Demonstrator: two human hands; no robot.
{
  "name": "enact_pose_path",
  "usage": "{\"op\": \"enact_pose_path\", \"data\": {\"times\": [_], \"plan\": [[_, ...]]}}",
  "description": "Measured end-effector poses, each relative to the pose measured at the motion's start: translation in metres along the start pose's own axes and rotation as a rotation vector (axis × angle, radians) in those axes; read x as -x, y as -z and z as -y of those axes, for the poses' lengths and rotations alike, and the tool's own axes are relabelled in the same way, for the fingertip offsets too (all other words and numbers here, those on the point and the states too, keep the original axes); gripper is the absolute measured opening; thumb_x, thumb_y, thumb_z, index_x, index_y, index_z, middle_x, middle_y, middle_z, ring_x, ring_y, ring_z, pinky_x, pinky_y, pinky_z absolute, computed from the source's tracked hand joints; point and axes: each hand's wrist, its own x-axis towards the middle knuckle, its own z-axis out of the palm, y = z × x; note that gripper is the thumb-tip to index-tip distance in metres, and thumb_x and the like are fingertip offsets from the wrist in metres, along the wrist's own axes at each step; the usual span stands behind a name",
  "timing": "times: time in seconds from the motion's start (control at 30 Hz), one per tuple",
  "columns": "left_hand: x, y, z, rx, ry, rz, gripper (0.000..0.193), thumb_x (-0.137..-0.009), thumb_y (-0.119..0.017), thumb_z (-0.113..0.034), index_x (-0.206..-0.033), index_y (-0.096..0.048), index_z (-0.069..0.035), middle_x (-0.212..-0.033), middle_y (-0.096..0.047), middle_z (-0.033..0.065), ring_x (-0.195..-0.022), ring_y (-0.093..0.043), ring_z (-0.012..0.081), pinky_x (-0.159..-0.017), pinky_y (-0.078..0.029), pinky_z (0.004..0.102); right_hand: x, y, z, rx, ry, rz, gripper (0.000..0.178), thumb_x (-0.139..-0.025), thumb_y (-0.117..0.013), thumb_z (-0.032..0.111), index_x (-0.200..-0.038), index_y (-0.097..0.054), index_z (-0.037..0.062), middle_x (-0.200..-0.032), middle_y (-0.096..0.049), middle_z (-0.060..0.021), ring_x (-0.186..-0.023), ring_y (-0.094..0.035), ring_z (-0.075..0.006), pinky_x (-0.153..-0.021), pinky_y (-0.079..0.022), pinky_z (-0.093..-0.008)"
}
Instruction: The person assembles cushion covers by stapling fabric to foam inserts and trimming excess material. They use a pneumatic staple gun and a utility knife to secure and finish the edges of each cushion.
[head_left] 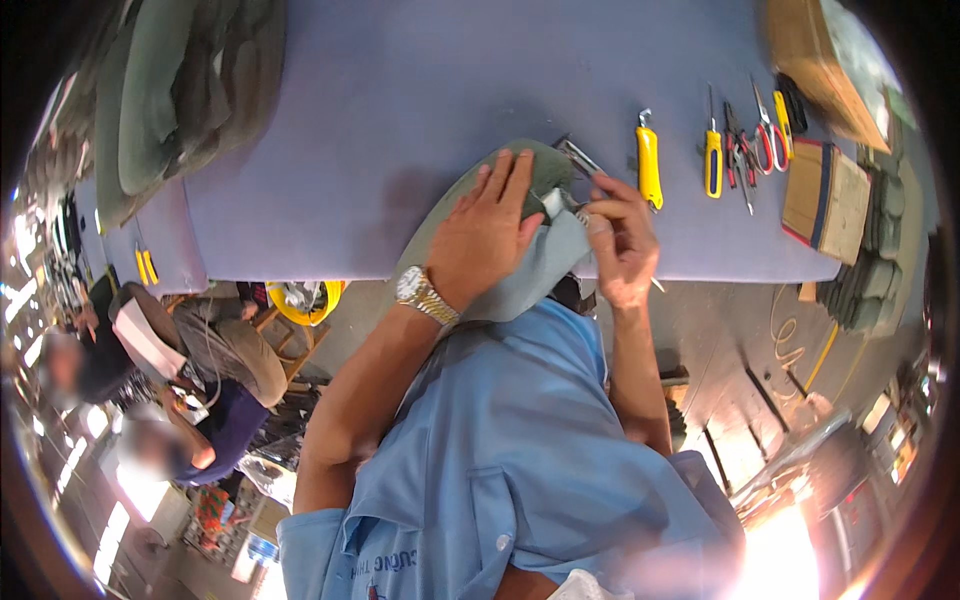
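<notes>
"Fingers of the left hand [485, 235]: how do they lie?"

"Nearly straight, lightly fanned, flat on a cloth piece [535, 255], thumb out to the side."

"And the right hand [628, 240]?"

"Its fingers curl toward the thumb at the cloth's right edge. I cannot tell what they pinch."

"How does the cloth look?"

"Soft and matte: dark green along the smooth, curved outer side, pale grey-blue on the flap between the hands, rumpled beside the right fingertips."

"Which way does it point?"

"Its rounded end faces away from the person, around the left fingertips; the long axis slants from near the left wrist up and rightward."

"Farther out?"

"A slim metal tool [582, 158] just beyond the right fingertips; right of them, a glossy yellow-handled tool [650, 165], then red-handled scissors [770, 145], on a flat blue-grey table [340, 120]. Well left of the left fingers, piled dark green pieces [150, 100]."
</notes>
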Motion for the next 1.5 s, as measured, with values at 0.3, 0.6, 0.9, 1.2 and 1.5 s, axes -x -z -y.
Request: {"op": "enact_pose_path", "data": {"times": [0.3, 0.6, 0.9, 1.2, 1.5], "plan": [[-0.001, -0.001, -0.019, -0.119, 0.155, 0.056, 0.070, -0.105, -0.053, -0.038, -0.163, -0.026, -0.009, -0.165, -0.034, 0.0218, -0.149, -0.040, 0.0436, -0.116, -0.042, 0.0553, 0.010, 0.011, -0.083, 1.038, 0.091, 0.375, 0.082, -0.075, -0.083, 0.010, -0.149, -0.048, 0.0147, -0.112, -0.067, -0.0135, -0.110, -0.063, -0.0365, -0.098, -0.048, -0.0484], [0.002, -0.008, -0.012, -0.111, 0.130, 0.001, 0.068, -0.106, -0.050, -0.039, -0.163, -0.026, -0.011, -0.166, -0.034, 0.0204, -0.149, -0.040, 0.0426, -0.116, -0.042, 0.0563, -0.031, 0.047, -0.033, 1.014, -0.096, 0.478, 0.077, -0.071, -0.080, 0.008, -0.143, -0.054, 0.0154, -0.121, -0.069, -0.0152, -0.116, -0.063, -0.0371, -0.101, -0.047, -0.0488], [0.001, -0.006, -0.016, -0.113, 0.115, -0.005, 0.067, -0.106, -0.051, -0.037, -0.162, -0.029, -0.010, -0.164, -0.037, 0.0201, -0.147, -0.042, 0.0425, -0.114, -0.044, 0.0556, 0.003, 0.106, 0.036, 0.395, -0.289, 0.033, 0.049, -0.083, -0.075, 0.005, -0.131, -0.062, -0.0017, -0.107, -0.067, -0.0104, -0.098, -0.064, -0.0171, -0.089, -0.053, -0.0329], [0.000, -0.010, -0.014, -0.122, 0.084, -0.063, 0.069, -0.100, -0.059, -0.021, -0.162, -0.030, -0.010, -0.162, -0.041, 0.0200, -0.145, -0.046, 0.0405, -0.113, -0.047, 0.0467, -0.004, 0.055, 0.114, 0.233, -0.074, 0.348, 0.064, -0.088, -0.073, 0.051, -0.114, -0.067, -0.0066, -0.107, -0.067, -0.0136, -0.094, -0.066, -0.0202, -0.080, -0.054, -0.0332], [-0.002, -0.013, -0.012, -0.144, 0.052, -0.099, 0.076, -0.094, -0.069, -0.031, -0.159, -0.036, -0.011, -0.160, -0.044, 0.0179, -0.142, -0.050, 0.0401, -0.107, -0.052, 0.0557, 0.015, 0.035, 0.059, 0.267, -0.152, 0.364, 0.028, -0.079, -0.079, 0.000, -0.104, -0.068, -0.0059, -0.091, -0.067, -0.0117, -0.079, -0.068, -0.0183, -0.070, -0.052, -0.0309]]}}
